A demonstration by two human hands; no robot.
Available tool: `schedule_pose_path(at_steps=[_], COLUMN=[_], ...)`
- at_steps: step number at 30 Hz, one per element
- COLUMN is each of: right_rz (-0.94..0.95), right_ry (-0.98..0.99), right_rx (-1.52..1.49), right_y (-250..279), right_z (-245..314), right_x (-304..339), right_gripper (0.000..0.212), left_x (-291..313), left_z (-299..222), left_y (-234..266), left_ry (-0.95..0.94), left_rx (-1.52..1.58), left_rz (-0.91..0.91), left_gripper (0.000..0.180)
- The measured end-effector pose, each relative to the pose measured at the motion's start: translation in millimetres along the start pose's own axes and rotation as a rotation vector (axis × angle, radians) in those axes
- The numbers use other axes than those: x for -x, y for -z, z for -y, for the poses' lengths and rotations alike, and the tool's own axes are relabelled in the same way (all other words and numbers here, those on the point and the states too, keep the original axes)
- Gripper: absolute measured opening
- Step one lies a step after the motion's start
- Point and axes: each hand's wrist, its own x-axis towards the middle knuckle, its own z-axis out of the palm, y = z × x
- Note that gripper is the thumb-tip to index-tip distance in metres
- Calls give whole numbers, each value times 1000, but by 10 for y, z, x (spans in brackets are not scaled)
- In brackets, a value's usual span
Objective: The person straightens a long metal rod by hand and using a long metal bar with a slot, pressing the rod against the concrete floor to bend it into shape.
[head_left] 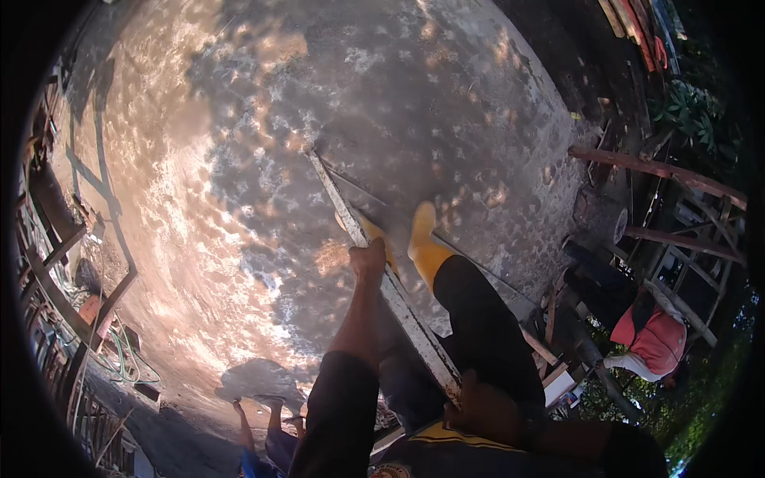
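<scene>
A long, straight white bar (416,323), stained with dark patches, runs slantwise from close to my body out over the ground. My left hand (368,259) is wrapped round it near the middle. At the near end my right hand (481,405) is closed on it, in shade and partly dark. The bar's far end points forward and left, low over the rough grey surface (382,103); whether it touches cannot be made out. I stand in yellow rubber boots (428,247), the left one mostly hidden behind the bar and my hand.
A person in a red and white top (649,338) bends at the right among timber and posts. Other people in blue (279,446) are at the lower left. Wooden rails and a green hose (123,354) line the left edge. A reddish beam (657,167) juts in at right.
</scene>
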Motion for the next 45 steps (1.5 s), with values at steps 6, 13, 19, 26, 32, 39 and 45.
schedule_pose_path(at_steps=[6, 13, 19, 26, 32, 39, 45], right_rz=[-59, 46, 19, -135, -69, -8, -113], right_ry=[122, 117, 123, 144, 239, 221, 250], right_rx=[-46, -133, -175, -58, -183, -214, 260], right_y=[59, -63, -133, -298, 45, 1011, 1529], right_z=[-313, -793, -1300, -1930, -919, -599, -90], right_x=[-53, -336, -610, -879, -224, 64, 274], right_gripper=[40, 51, 45, 55, 64, 53, 47], left_x=[289, 151, -3, 47, 275, 1155, 1063], left_z=[-155, 80, 338, 676, 48, 465, 1940], left_y=[-129, -374, -756, -1291, -325, 300, 1497], left_ry=[8, 7, -51, -88, -109, -111, -183], left_rx=[45, 39, -10, 99, 149, 465, 604], left_rz=[77, -38, -144, -195, 138, 409, -39], left_gripper=[48, 51, 53, 62, 59, 57, 46])
